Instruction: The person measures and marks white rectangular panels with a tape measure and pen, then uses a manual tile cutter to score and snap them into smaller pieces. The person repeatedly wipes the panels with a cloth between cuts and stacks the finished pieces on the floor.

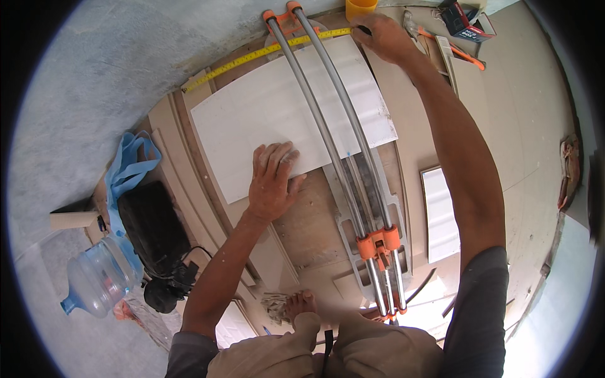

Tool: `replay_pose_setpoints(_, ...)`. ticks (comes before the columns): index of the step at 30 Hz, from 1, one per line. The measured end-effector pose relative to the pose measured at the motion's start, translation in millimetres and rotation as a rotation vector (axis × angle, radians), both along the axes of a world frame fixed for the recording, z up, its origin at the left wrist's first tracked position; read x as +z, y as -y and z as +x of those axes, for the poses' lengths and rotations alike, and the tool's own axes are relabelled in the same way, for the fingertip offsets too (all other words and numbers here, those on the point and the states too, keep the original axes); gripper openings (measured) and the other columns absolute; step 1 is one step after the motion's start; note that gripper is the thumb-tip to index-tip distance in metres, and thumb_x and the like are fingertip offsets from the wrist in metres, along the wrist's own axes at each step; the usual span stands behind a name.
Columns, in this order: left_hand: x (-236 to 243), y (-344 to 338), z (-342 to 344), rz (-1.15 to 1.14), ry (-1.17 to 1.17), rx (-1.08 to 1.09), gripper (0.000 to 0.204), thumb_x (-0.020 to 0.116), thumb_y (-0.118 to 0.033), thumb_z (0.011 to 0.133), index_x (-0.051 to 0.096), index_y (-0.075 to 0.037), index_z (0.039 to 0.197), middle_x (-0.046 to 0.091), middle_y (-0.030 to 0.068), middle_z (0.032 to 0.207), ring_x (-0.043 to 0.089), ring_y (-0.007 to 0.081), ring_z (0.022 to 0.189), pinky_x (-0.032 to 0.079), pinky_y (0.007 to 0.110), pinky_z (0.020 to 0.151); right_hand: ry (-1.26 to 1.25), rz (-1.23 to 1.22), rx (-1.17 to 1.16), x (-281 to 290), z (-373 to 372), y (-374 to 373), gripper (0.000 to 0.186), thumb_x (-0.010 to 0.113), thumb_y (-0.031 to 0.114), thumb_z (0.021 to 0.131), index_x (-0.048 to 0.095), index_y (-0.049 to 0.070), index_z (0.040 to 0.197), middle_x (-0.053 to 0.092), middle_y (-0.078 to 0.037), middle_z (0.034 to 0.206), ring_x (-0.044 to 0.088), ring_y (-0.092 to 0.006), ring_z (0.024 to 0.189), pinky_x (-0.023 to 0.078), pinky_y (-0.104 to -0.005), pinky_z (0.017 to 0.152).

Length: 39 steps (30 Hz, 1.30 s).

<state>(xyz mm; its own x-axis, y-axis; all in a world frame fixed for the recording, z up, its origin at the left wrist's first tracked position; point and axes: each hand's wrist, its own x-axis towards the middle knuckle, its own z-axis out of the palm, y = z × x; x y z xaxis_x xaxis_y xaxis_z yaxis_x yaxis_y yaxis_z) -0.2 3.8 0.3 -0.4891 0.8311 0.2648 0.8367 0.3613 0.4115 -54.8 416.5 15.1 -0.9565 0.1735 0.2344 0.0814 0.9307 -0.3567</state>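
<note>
A white rectangular tile (252,126) lies under the twin steel rails of a manual tile cutter (321,113). My left hand (274,179) rests on the tile's near edge, open, its fingers laid flat on the surface. At the far side my right hand (384,39) is closed round a tape measure, whose case is mostly hidden by the fingers. Its yellow blade (252,55) stretches leftward along the tile's far edge, passing beneath the rails. The cutter's orange carriage (379,242) sits at the near end of the rails, away from both hands.
An orange-yellow cup (360,7) stands beyond my right hand, with a hammer (466,58) and a small open box (463,22) to its right. Another white tile (439,214) lies at right. A black bag (153,220) and a clear water jug (101,277) are at left.
</note>
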Motion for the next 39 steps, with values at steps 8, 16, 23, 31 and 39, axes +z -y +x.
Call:
replay_pose_setpoints(8,1.0,-2.0,0.9,-0.011,-0.002,0.006,0.055,0.081,-0.016,0.081,0.058,-0.005,0.129,0.054,0.0123,0.141,0.047,0.0361,0.133,0.035,0.059,0.117,0.068,0.068,-0.058,28.3,49.0,-8.1,0.029,0.062,0.03,0.102,0.069,0.008,0.118,0.072,-0.017,0.103,0.066,-0.0329,0.087,0.052,-0.043,0.084)
replay_pose_setpoints(16,-6.4,1.7,0.0,-0.009,-0.009,-0.007,0.056,0.081,-0.018,0.083,0.056,-0.007,0.131,0.051,0.0129,0.143,0.046,0.0388,0.135,0.035,0.058,0.117,0.223,-0.179,-0.02,36.6,125.0,2.6,0.024,0.06,0.024,0.098,0.068,0.003,0.107,0.07,-0.018,0.099,0.066,-0.0367,0.092,0.05,-0.046,0.084)
replay_pose_setpoints(23,-18.9,17.0,4.7,0.137,-0.301,0.014,0.067,0.085,-0.026,0.084,0.048,-0.009,0.137,0.047,0.0176,0.143,0.043,0.0416,0.138,0.031,0.059,0.116,0.356,-0.23,0.023,58.4,155.4,52.9,0.022,0.058,0.02,0.099,0.068,0.001,0.103,0.068,-0.019,0.094,0.065,-0.0345,0.086,0.05,-0.0448,0.083)
replay_pose_setpoints(31,-9.2,8.6,8.8,0.065,-0.336,0.109,0.075,0.085,-0.034,0.082,0.047,-0.008,0.142,0.048,0.0167,0.148,0.043,0.0354,0.142,0.014,0.06,0.121,0.421,-0.254,0.071,58.2,174.3,64.1,0.023,0.059,0.021,0.097,0.069,0.001,0.1,0.065,-0.018,0.087,0.063,-0.0339,0.084,0.049,-0.0461,0.081)
replay_pose_setpoints(39,-4.5,9.2,11.2,0.002,-0.256,0.133,0.075,0.084,-0.033,0.083,0.047,-0.011,0.144,0.051,0.0093,0.15,0.045,0.0268,0.141,0.012,0.055,0.123,0.357,-0.198,0.092,47.9,189.4,58.7,0.022,0.059,0.022,0.097,0.069,0.002,0.1,0.064,-0.018,0.088,0.064,-0.036,0.086,0.049,-0.0486,0.081)
